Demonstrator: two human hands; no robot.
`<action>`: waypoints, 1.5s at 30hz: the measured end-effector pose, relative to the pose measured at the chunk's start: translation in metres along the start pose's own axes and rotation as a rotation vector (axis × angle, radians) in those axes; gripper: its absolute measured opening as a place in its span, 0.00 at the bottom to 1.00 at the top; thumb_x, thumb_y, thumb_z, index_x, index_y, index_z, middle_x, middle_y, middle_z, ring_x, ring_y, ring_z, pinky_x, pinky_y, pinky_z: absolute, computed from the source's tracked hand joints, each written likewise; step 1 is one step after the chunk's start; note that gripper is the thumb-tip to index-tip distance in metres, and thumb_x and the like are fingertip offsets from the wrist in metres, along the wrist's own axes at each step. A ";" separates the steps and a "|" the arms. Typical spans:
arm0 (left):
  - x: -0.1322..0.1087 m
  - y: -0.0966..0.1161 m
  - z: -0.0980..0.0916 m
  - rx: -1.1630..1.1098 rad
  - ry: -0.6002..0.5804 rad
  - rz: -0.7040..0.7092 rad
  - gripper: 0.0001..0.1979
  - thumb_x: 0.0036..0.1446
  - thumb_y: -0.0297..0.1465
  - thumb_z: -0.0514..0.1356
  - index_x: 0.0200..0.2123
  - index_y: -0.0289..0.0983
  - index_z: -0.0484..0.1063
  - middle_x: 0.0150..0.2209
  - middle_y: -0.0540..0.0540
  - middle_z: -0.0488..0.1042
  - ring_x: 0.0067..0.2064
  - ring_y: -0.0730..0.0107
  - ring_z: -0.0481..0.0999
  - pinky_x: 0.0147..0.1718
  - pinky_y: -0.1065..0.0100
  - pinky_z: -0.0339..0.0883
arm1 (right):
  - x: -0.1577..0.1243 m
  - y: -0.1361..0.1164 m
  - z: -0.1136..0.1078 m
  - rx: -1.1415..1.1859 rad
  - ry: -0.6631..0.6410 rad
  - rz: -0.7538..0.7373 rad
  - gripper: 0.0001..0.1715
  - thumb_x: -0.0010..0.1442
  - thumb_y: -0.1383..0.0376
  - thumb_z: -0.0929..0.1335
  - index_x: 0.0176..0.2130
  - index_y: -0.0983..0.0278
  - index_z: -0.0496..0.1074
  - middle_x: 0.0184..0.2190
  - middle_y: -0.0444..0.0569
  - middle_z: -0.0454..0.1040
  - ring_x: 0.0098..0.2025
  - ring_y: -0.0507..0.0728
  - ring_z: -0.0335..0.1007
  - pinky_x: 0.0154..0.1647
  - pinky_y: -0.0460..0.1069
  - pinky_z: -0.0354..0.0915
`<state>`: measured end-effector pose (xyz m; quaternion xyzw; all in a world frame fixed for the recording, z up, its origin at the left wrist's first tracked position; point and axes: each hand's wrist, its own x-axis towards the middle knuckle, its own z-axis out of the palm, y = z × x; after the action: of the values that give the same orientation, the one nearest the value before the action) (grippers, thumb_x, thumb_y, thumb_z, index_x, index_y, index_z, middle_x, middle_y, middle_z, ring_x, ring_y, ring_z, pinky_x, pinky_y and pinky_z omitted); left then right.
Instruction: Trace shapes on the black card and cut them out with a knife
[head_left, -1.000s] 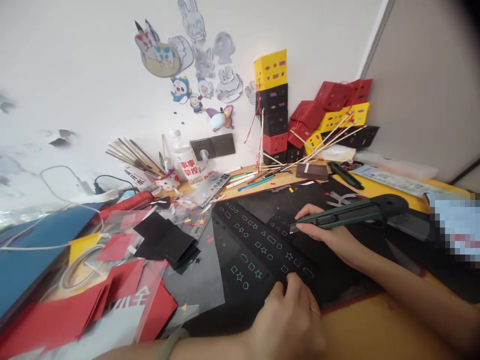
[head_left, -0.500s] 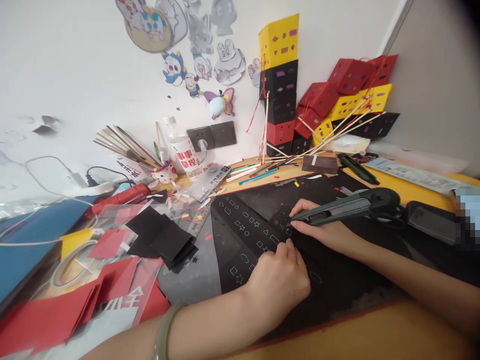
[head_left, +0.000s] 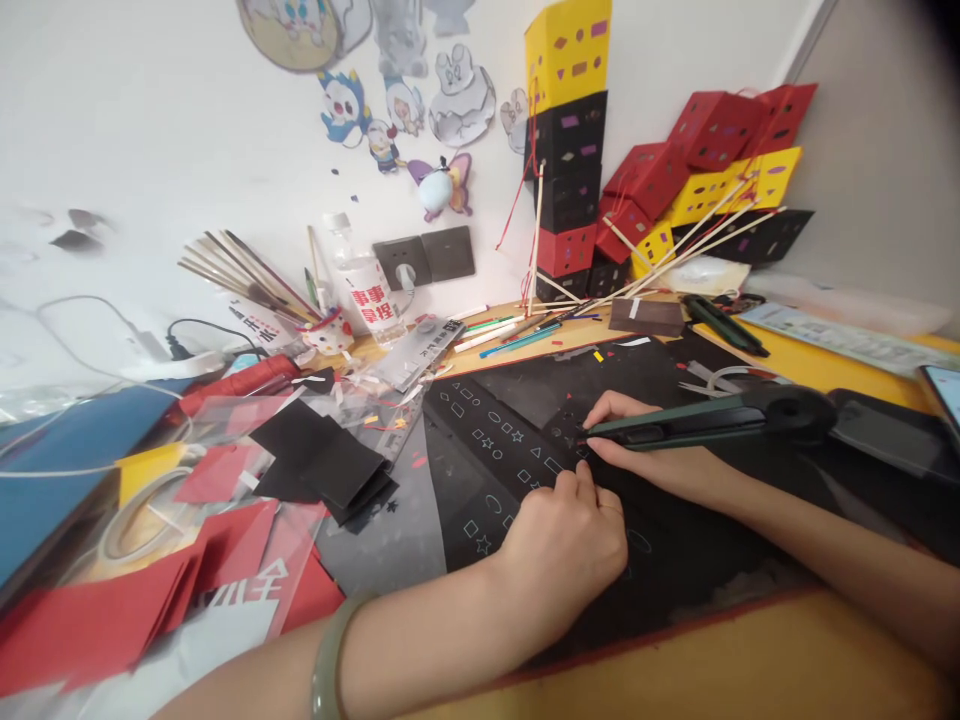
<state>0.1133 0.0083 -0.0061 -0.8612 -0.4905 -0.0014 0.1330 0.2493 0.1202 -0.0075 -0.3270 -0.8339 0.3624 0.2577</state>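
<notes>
Black paper (head_left: 480,425) with small shapes outlined in a light colour lies on a dark mat (head_left: 675,600). My left hand (head_left: 566,550) presses on the paper with its fingers curled; whether anything is under the fingertips is hidden. Just beyond it on the right, my right hand (head_left: 637,440) pinches the front end of a dark green utility knife (head_left: 697,420). The knife tip points left and meets the black paper near cut holes and drawn shapes. The knife body extends over my right forearm.
Folded black paper (head_left: 322,460), red paper (head_left: 97,620) and a tape roll (head_left: 150,515) lie left. Pens (head_left: 517,340), a bottle (head_left: 364,285) and stacked paper boxes (head_left: 566,160) stand or lie at the back. A second cutter (head_left: 726,325) rests at the right.
The camera view has shifted slightly. The utility knife is turned a little flatter in my right hand. My left hand stays curled on the black paper.
</notes>
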 end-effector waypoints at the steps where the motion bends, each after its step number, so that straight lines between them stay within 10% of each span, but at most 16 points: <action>1: 0.000 0.000 0.001 -0.004 0.010 -0.001 0.12 0.60 0.24 0.50 0.45 0.25 0.67 0.47 0.32 0.71 0.36 0.63 0.74 0.21 0.71 0.69 | 0.000 0.001 0.000 -0.004 0.003 -0.003 0.03 0.55 0.64 0.64 0.33 0.60 0.64 0.29 0.43 0.67 0.32 0.53 0.65 0.32 0.49 0.61; 45: -0.001 0.002 0.004 0.030 0.081 -0.064 0.14 0.58 0.22 0.51 0.46 0.25 0.69 0.47 0.34 0.72 0.33 0.63 0.75 0.19 0.70 0.70 | 0.000 -0.004 -0.002 -0.115 -0.060 -0.020 0.05 0.50 0.69 0.64 0.31 0.61 0.62 0.25 0.41 0.66 0.28 0.52 0.62 0.28 0.47 0.58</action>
<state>0.1141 0.0075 -0.0107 -0.8423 -0.5118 -0.0335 0.1655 0.2490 0.1192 -0.0035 -0.3220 -0.8639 0.3208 0.2169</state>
